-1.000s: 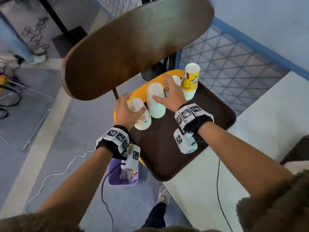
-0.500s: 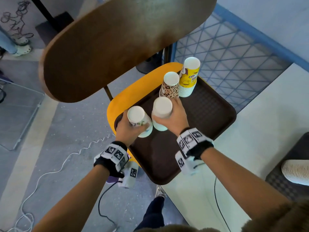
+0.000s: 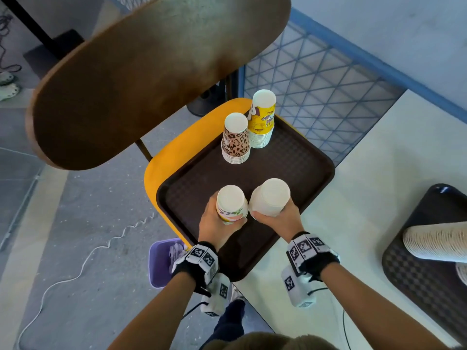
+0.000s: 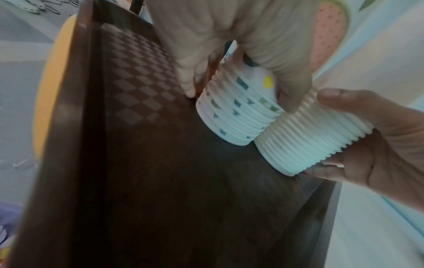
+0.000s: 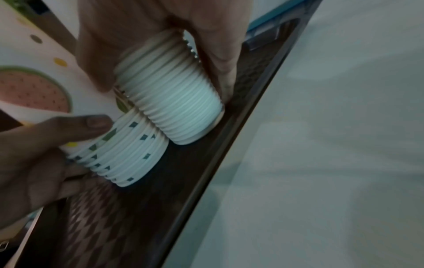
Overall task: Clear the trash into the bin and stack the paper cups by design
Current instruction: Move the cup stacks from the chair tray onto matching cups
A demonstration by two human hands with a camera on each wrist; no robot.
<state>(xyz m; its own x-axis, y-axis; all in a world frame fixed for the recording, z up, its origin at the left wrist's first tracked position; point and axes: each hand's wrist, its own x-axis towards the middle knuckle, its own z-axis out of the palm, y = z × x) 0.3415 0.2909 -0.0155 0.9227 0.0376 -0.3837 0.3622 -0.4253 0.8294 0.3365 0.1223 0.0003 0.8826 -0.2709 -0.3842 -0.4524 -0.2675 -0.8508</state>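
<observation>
Head view: both stacks have been drawn from 12 toward 6 o'clock on the tray [image 3: 310,157]; left hand [image 3: 214,223] grips the fruit-print stack [image 3: 231,207], right hand [image 3: 283,219] the plain white stack [image 3: 270,197], sorted, ready for placing.

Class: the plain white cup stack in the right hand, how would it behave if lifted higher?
The plain white stack probably feels light, being nested paper cups. It may flex where the right hand squeezes. Already tilted, it could lean or separate if gripped loosely.
</observation>
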